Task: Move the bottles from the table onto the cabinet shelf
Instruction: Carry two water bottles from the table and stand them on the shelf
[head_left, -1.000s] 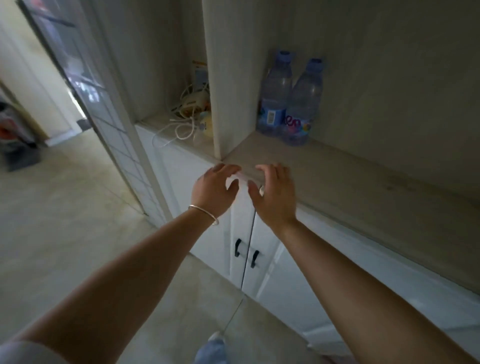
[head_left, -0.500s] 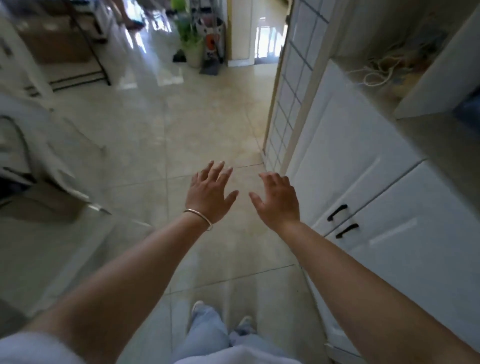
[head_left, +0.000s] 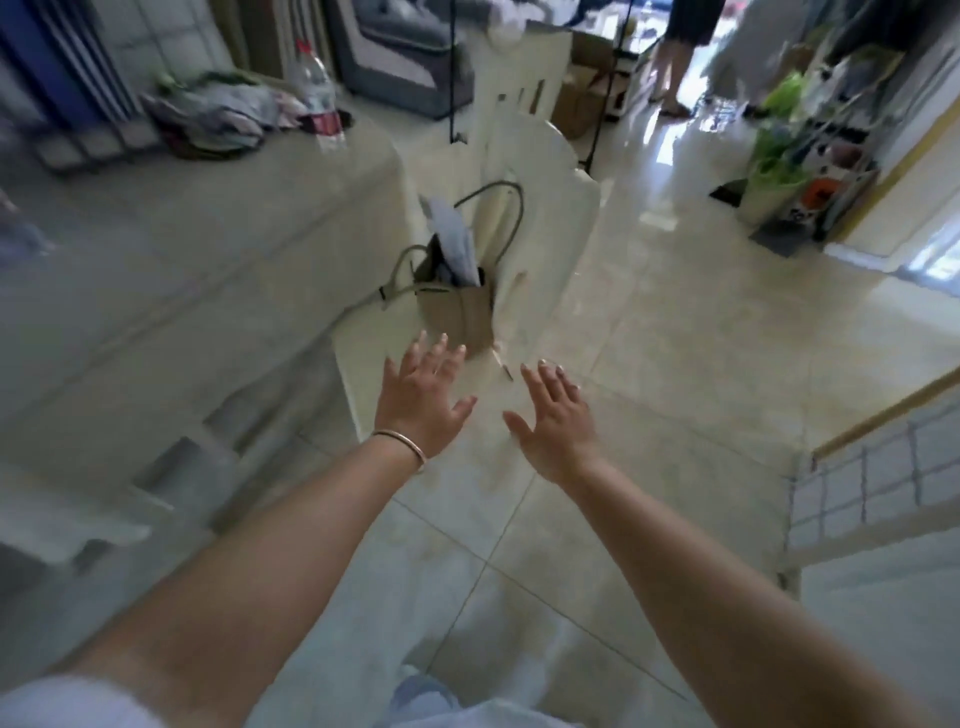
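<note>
Both hands (head_left: 423, 397) empty, bottle (head_left: 318, 96) on table (head_left: 208, 218)

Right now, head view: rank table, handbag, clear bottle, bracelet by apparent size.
1. table
2. handbag
3. clear bottle, looks smaller than the handbag but stands farther off, so true order unsure
4. bracelet

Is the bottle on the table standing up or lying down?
Standing up. The bottle sits upright on the table, red cap on top.
</note>
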